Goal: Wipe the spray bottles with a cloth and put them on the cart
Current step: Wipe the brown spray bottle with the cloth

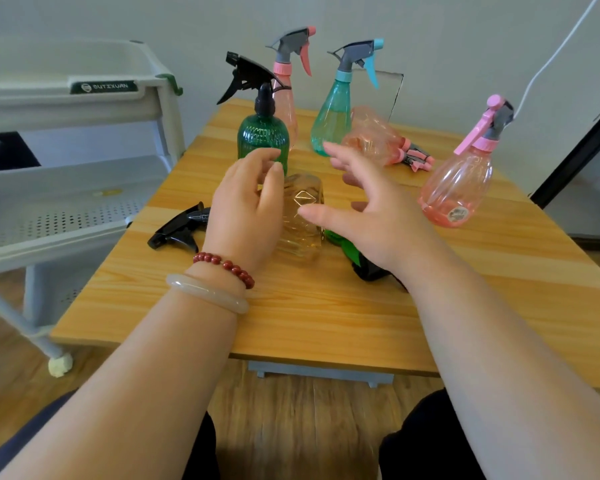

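Left grip (the hand with the two bracelets) hangs over a clear brown bottle. Its fingers are loosely bent and hold nothing. Right grip is spread wide open just beside it, over a green bottle that lies on its side. The clear brown bottle lies flat on the desk too. A black spray top shows just left of the left grip. Behind the hands stand a dark green bottle, a tall pink bottle and a blue-green bottle. A pink bottle lies on its side near them. A round pink bottle stands at the right. The white cart is just left of the desk.
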{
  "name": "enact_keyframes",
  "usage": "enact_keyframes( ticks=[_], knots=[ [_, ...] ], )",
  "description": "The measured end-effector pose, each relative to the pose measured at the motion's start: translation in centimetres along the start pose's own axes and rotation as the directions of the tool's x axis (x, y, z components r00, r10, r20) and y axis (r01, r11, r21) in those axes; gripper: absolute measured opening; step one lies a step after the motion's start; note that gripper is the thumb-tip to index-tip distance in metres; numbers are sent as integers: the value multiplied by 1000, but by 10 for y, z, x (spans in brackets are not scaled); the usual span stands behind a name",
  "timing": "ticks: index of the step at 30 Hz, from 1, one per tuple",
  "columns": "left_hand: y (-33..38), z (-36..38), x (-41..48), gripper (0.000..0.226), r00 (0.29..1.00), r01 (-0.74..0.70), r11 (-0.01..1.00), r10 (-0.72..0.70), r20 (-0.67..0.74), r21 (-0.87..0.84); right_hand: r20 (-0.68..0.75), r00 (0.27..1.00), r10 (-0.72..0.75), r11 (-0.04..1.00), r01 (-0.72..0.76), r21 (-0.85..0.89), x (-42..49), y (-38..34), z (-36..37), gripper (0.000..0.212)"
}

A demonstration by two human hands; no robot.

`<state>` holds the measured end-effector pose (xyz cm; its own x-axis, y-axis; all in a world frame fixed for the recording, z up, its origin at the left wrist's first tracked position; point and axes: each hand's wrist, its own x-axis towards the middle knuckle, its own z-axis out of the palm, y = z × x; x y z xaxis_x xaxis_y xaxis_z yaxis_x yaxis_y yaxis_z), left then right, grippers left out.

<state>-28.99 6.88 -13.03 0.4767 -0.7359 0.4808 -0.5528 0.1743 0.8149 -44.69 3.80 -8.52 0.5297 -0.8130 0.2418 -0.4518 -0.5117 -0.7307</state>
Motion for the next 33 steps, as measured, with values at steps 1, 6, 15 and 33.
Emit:
enact_keyframes(
  ticks=[1,6,15,33],
  knots=[
    [-1,-2,1,30,1000,7,1000,-8,-26,-11,53,999,2,1000,0,-20,6,-2,4,83],
    [-4,-15,0,26,990,-94,995,97,-102,34,100,995,-18,996,26,-80,20,9,24,93],
    [9,-18,-13,51,994,92,969,-101,27,227,-286,957,55,998,-42,50,3,36,32,77],
    [10,1,-5,39,981,160,987,-157,115,-19,-200,979,29,989,1,150,-7,44,41,81]
  ],
)
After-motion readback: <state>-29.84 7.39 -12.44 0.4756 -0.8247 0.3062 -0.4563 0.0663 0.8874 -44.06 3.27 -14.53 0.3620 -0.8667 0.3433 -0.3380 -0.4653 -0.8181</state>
